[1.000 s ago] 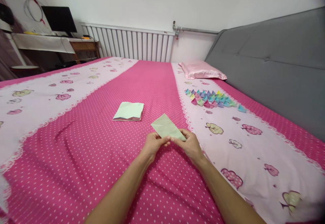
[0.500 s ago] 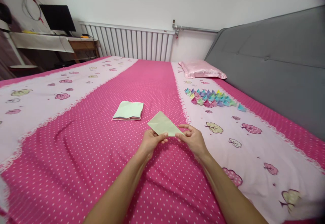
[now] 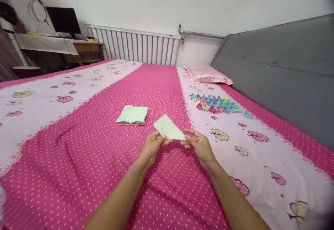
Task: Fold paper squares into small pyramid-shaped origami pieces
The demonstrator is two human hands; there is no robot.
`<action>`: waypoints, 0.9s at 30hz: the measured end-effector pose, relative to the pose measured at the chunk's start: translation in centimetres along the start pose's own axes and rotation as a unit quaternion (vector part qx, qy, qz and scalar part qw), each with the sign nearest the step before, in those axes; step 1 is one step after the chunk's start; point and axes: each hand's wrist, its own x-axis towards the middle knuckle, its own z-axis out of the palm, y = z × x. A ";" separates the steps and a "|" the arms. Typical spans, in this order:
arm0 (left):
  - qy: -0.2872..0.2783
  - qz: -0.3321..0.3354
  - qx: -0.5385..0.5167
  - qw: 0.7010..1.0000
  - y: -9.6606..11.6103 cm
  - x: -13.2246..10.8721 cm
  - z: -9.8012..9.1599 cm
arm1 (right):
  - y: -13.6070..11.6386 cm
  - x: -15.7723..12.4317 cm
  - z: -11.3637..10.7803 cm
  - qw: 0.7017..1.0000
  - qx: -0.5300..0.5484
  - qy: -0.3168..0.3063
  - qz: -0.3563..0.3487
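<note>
change since a second ago: loosening the right hand [image 3: 200,144] from a pinch into a spread, open pose; lowering and flattening the folded paper [image 3: 168,128]; tipping the view up slightly.
left hand [image 3: 152,143]: pinching the near-left edge of the folded paper between thumb and fingers, carrying it just above the bed cover [image 3: 86,153].
right hand: lying open with fingers fanned, only brushing the paper's near-right corner, gripping nothing.
folded paper: hanging between both hands as a pale green pointed shape, pointing away and leftward, apparently not touching the cover.
step in hand: seemingly pausing between folds, steadying and looking over a piece already creased.
next move: calling, by the look of it, for closing the right hand back on the free corner and matching edges squarely before pressing any crease.
paper stack [image 3: 132,115]: lying flat beyond the hands, near the paper's far tip, showing a green sheet uppermost.
folded pieces [image 3: 217,103]: sitting in rows further right on the pale strip, in many colours, well apart from the hands.
pillow [image 3: 207,75]: resting beyond those rows, beside the grey headboard [image 3: 281,73].
radiator [image 3: 135,47]: running along the far wall, flanked at far left by a desk [image 3: 52,42] and a dark monitor [image 3: 64,20].
</note>
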 end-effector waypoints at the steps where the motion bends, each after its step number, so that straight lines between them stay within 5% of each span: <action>1: 0.001 0.003 0.005 1.000 0.0 0.0 0.0 | 0.0 0.0 0.0 1.000 -0.003 -0.002 -0.001; 14: 0.038 0.011 0.028 0.999 0.2 -0.3 0.1 | 1.1 -0.1 0.3 0.996 -0.040 -0.086 -0.003; 27: 0.042 0.028 0.018 0.999 0.2 -0.3 0.0 | 1.7 0.2 0.3 0.997 -0.042 -0.061 0.010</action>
